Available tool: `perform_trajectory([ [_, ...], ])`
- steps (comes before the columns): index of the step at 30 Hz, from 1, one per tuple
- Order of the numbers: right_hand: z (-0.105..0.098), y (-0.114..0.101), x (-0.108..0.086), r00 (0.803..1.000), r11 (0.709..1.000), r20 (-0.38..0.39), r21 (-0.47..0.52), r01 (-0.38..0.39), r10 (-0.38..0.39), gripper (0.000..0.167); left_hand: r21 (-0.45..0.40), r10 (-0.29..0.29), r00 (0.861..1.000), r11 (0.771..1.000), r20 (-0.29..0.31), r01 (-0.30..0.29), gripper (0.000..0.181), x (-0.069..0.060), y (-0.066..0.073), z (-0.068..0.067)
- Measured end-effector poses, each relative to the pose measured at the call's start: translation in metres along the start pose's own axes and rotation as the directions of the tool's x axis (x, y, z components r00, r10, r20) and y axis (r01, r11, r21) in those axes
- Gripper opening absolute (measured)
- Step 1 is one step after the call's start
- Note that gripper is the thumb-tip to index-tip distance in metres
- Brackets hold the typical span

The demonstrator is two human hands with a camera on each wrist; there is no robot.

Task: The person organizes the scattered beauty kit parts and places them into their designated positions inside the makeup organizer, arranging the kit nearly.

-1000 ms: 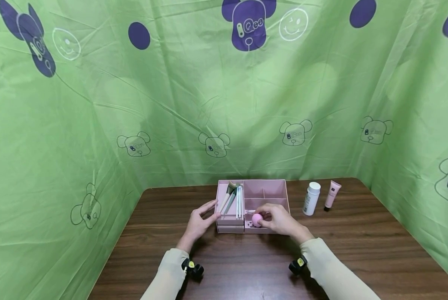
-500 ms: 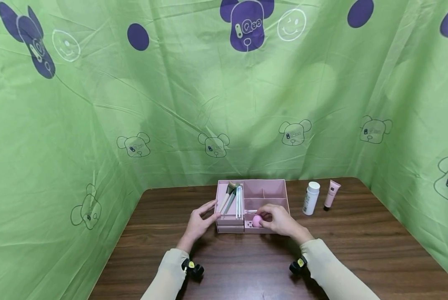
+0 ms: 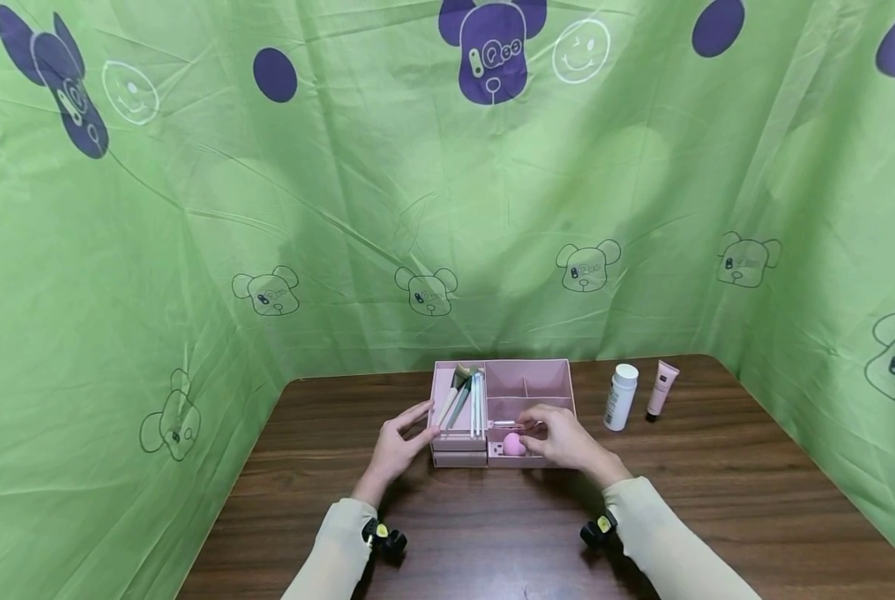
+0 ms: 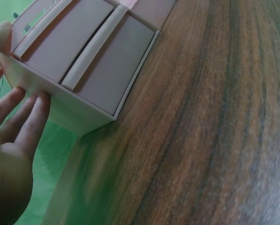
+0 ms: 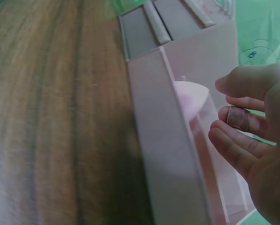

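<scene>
A pink makeup sponge [image 3: 513, 445] sits in the front right compartment of a pink desktop organizer [image 3: 545, 379]. Just right of it is my right hand [image 3: 567, 442]; in the right wrist view its fingers [image 5: 238, 145] are spread and hold nothing, with a gap to the sponge [image 5: 191, 96]. A band wraps one finger. My left hand [image 3: 393, 450] rests on the organizer's left front corner. In the left wrist view its nearly straight fingers [image 4: 34, 117] touch the side wall, thumb at the front edge. Several makeup brushes [image 3: 458, 400] lie in the organizer's left top tray.
Right of the organizer, a white bottle [image 3: 622, 398] and a pink tube [image 3: 662, 390] with a black cap stand on the wooden table [image 3: 485, 533]. Two drawer fronts [image 4: 116, 61] face the near side. Behind the table hangs a green curtain [image 3: 357, 208].
The right hand has let go of the makeup sponge, which sits slightly lower, and its fingers have drawn a little to the right. The left hand has stayed in place.
</scene>
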State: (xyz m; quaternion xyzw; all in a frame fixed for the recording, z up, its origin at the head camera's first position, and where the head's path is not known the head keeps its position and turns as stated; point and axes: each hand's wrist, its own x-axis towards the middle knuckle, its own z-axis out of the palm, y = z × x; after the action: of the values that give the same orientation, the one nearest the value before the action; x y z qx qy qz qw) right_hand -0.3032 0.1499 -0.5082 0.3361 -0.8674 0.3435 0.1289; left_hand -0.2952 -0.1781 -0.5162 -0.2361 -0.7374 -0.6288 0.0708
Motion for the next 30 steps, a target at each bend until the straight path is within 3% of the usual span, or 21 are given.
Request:
perform_trajectory([
  [6,-0.014,-0.002,0.002,0.998,1.0,-0.06,-0.028,-0.011,0.009,0.029,0.019,0.019,1.0,1.0,-0.005,-0.019,0.053,0.0,-0.002,0.0],
  [16,-0.039,-0.008,0.005,0.992,0.999,-0.126,0.018,-0.031,0.033,0.03,0.037,0.026,1.0,0.999,-0.015,-0.025,0.052,-0.001,-0.002,0.001],
  [24,-0.058,-0.01,0.007,0.983,1.0,-0.184,-0.029,0.005,-0.01,0.029,0.05,0.032,0.999,0.998,-0.015,-0.032,0.052,0.0,-0.002,0.001],
  [30,-0.072,-0.009,0.008,0.975,0.999,-0.221,-0.052,-0.015,0.003,0.028,0.075,0.013,1.0,0.997,-0.015,-0.012,0.053,0.0,-0.001,0.0],
])
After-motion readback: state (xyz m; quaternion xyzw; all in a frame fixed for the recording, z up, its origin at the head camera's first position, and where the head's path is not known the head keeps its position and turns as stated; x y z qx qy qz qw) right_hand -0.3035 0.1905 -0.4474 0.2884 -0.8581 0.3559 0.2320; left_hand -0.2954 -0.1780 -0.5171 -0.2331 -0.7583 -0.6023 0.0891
